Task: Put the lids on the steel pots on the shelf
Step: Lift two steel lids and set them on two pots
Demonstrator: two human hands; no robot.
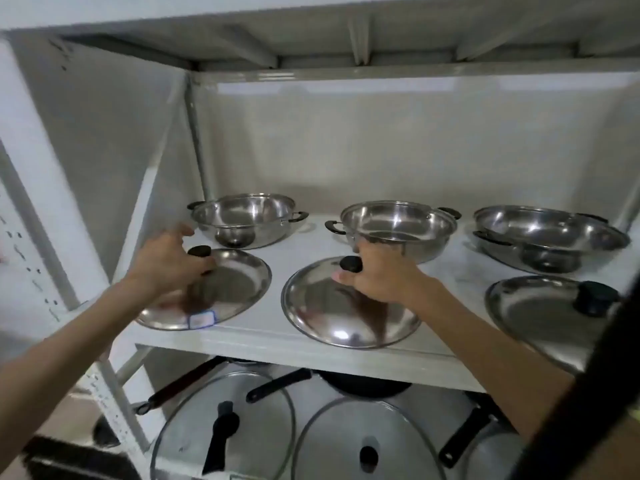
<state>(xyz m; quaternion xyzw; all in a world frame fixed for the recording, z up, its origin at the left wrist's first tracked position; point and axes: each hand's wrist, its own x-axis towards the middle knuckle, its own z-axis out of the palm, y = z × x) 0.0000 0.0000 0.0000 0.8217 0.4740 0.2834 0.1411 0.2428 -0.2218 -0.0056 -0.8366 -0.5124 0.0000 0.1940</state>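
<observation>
Three open steel pots stand in a row at the back of the white shelf [277,337]: the left pot [242,216], the middle pot [398,225] and the right pot [550,237]. A steel lid with a black knob lies in front of each. My left hand [166,265] is curled around the knob of the left lid [239,282], which carries a white sticker. My right hand [384,275] grips the knob of the middle lid [322,317]. The right lid [533,313] lies untouched. Whether the two held lids rest on the shelf or are raised is unclear.
The shelf above hangs low over the pots. A white upright post [114,407] stands at the left front corner. The lower shelf holds glass lids [221,420] and pans with black handles [277,382]. A dark blurred edge [588,393] crosses the bottom right corner.
</observation>
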